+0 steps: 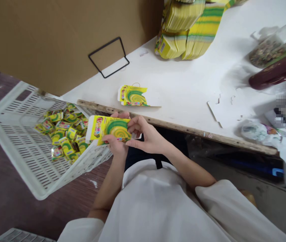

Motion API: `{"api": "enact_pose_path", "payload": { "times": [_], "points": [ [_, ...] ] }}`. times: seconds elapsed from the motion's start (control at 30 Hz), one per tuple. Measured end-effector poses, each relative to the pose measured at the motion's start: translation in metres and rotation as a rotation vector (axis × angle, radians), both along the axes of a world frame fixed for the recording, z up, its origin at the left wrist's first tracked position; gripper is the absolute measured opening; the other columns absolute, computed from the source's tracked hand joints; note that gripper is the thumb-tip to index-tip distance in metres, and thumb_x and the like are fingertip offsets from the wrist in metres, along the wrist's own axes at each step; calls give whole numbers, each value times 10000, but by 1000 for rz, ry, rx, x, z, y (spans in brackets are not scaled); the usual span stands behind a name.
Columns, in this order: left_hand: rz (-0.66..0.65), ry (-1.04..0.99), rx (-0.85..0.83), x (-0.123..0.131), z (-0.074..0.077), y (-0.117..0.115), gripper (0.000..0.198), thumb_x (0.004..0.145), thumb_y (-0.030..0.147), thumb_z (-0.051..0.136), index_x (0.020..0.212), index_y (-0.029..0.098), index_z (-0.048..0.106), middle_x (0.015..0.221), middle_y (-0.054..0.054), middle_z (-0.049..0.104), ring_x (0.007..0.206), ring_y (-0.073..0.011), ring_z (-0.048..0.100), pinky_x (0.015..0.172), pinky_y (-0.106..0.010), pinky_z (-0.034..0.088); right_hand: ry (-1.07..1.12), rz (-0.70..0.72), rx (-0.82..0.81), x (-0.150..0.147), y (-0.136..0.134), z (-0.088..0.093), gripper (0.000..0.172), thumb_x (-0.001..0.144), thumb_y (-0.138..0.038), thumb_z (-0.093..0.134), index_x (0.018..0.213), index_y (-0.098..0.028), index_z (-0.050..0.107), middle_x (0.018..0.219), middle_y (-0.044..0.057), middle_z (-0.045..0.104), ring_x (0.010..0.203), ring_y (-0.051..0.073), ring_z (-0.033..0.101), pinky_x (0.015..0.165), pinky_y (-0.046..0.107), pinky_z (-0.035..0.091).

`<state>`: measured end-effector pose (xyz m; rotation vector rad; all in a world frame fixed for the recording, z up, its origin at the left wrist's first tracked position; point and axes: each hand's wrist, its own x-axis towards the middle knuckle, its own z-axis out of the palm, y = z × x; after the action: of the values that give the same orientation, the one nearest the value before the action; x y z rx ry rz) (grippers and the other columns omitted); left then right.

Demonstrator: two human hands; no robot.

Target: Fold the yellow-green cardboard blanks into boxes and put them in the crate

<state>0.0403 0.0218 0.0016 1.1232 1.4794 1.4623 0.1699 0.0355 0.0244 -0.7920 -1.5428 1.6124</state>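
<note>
A yellow and green printed carton (99, 126) is held between my two hands, just off the table's front edge. My left hand (117, 144) grips it from below, thumb across the printed face and fingers behind. At its right end, the fingers and thumb of my right hand (145, 134) are closed on the carton's end flaps. The carton's left end shows a white flap. Just beyond my hands, another carton (134, 96) lies flat on the white table (183, 87), its right part white.
A white crate (32, 158) holding many small yellow-green packs (67, 137) stands at left. Behind are a large cardboard box (57, 40), a black wire frame (110, 57) and stacked cartons (190, 37). A dark red cup (271, 72) and a clear jar (269, 50) lie toward the right.
</note>
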Motion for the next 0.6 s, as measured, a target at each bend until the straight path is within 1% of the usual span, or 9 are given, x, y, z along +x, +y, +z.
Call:
{"api": "enact_pose_path", "payload": {
  "times": [0.07, 0.1, 0.17, 0.23, 0.27, 0.33, 0.47, 0.53, 0.6],
  "points": [
    [109, -142, 98, 3, 7, 3, 862, 834, 858, 25, 1109, 285, 607, 972, -68, 665, 1023, -255, 667, 909, -404, 562, 47, 44, -2, -3, -4, 2, 458, 810, -318, 766, 1096, -220, 422, 955, 13, 623, 842, 154, 611, 688, 271, 468],
    [149, -227, 136, 5, 9, 5, 823, 835, 869, 78, 1052, 279, 610, 918, -58, 649, 951, -240, 668, 873, -385, 568, 79, 65, 1, -4, -6, 2, 459, 813, -319, 766, 1098, -220, 420, 963, 15, 619, 857, 157, 611, 700, 272, 477],
    [171, -377, 175, 7, 12, 10, 749, 825, 885, 201, 946, 264, 601, 792, -27, 595, 762, -188, 632, 735, -322, 565, 121, 87, 17, -7, -9, 2, 451, 822, -324, 762, 1102, -220, 426, 984, 20, 602, 881, 160, 606, 726, 276, 493],
    [181, -518, 212, 7, 12, 13, 696, 798, 890, 343, 857, 240, 584, 682, 7, 517, 584, -133, 529, 571, -263, 500, 78, 61, 47, -9, -11, 0, 448, 821, -333, 766, 1102, -220, 436, 1004, 26, 586, 877, 161, 592, 751, 289, 499],
    [184, -574, 221, 7, 11, 15, 685, 779, 890, 401, 827, 229, 575, 650, 19, 484, 534, -116, 478, 521, -247, 461, 28, 41, 65, -10, -11, -1, 455, 815, -338, 773, 1101, -219, 440, 1014, 29, 581, 870, 163, 583, 759, 298, 497],
    [192, -630, 218, 6, 8, 17, 680, 734, 890, 488, 791, 217, 565, 619, 32, 447, 503, -103, 425, 485, -235, 415, -70, 1, 96, -12, -12, -4, 491, 786, -352, 801, 1097, -217, 446, 1028, 34, 574, 855, 167, 567, 761, 308, 489],
    [122, -640, 98, 5, 7, 16, 706, 576, 904, 632, 757, 225, 567, 641, 26, 458, 533, -117, 427, 502, -254, 421, -138, -23, 96, -12, -11, -8, 560, 726, -339, 853, 1099, -219, 452, 962, 1, 547, 796, 154, 535, 706, 280, 457],
    [97, -641, 38, 5, 10, 15, 746, 487, 926, 655, 754, 234, 576, 685, 13, 489, 560, -127, 446, 503, -263, 429, -151, -29, 74, -11, -10, -6, 512, 748, -282, 830, 1097, -222, 460, 896, -26, 524, 747, 138, 515, 674, 258, 435],
    [91, -649, 15, 6, 15, 14, 764, 440, 923, 680, 768, 240, 581, 739, 1, 515, 592, -133, 463, 498, -260, 428, -155, -27, 59, -10, -8, -3, 437, 784, -223, 781, 1090, -224, 469, 845, -43, 509, 711, 127, 504, 646, 240, 415]
  ]
}}
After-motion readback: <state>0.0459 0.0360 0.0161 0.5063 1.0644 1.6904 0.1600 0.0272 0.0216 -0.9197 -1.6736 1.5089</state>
